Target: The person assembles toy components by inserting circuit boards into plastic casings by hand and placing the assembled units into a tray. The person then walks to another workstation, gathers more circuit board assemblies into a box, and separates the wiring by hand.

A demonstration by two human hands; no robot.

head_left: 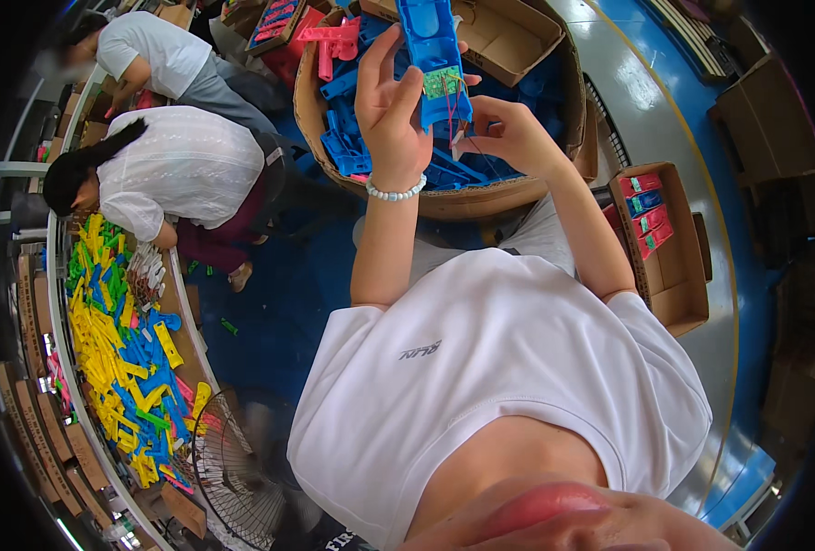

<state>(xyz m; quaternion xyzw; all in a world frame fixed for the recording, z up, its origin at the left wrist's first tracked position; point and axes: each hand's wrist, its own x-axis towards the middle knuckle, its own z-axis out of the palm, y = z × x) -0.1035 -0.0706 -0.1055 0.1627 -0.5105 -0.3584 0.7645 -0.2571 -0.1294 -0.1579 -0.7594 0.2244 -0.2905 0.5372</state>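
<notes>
Gripping blue casing (430, 44) in left hand (395, 127), white connector (458, 149) in right (515, 135); carton (467, 205) holds blue parts (341, 151).

In my left grip (396, 115) the blue shell (429, 44) is smooth, glossy plastic. The large box (485, 202) is matt cardboard, my shirt (499, 340) smooth cloth.
</notes>
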